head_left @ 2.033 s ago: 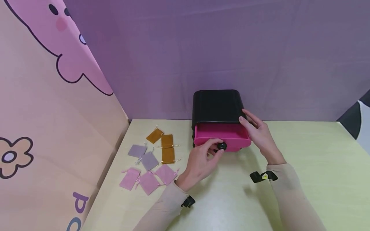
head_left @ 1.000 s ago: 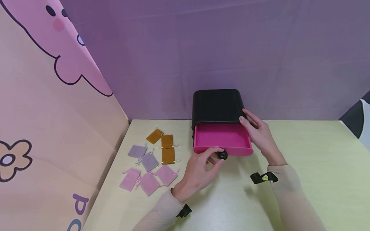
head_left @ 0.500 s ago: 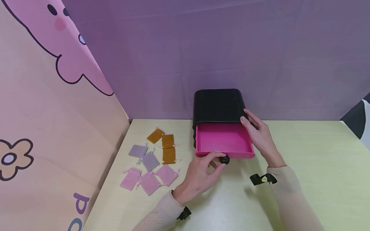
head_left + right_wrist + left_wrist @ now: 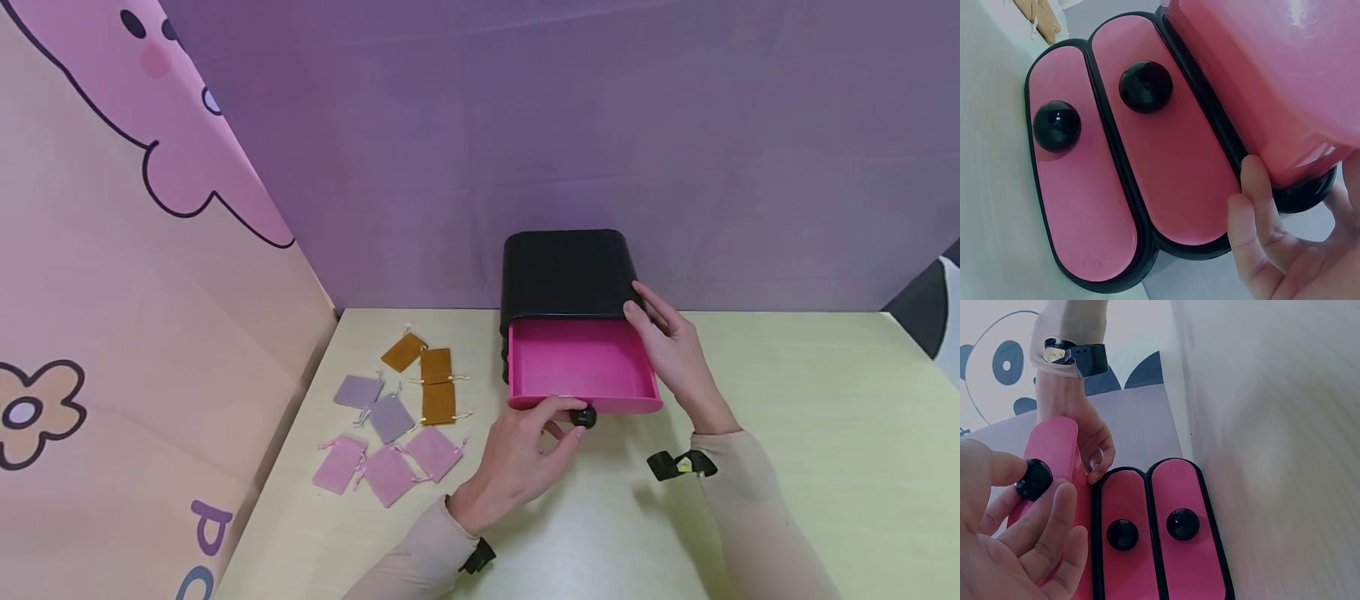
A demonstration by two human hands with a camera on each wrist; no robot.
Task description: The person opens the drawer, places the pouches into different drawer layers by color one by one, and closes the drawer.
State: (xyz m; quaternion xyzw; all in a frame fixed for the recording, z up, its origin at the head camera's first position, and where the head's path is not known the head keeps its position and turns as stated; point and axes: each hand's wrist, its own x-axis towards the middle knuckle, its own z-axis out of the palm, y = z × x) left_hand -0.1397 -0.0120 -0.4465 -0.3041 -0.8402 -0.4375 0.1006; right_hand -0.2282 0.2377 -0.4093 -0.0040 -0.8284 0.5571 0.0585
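A black drawer cabinet [image 4: 567, 275] stands on the table by the purple backdrop. Its top pink drawer [image 4: 581, 358] is pulled well out, and nothing lies inside. My left hand [image 4: 517, 458] pinches the round black knob [image 4: 583, 417] on that drawer's front between thumb and fingers. My right hand [image 4: 678, 358] holds the cabinet's right side near its front edge, thumb up by the top. Two lower pink drawers [image 4: 1129, 494] stay pushed in, each with a black knob [image 4: 1145, 87], as the wrist views show.
Left of the cabinet lie small drawstring pouches: brown ones [image 4: 438, 403], grey ones [image 4: 391, 418] and pink ones [image 4: 388, 476]. A purple cloth [image 4: 480, 150] hangs behind the table, and a printed panel [image 4: 150, 317] stands along its left edge.
My left hand has drawn the top drawer toward me by its knob, showing more of the inside. Over the last half second it holds still. The right hand stays on the cabinet.
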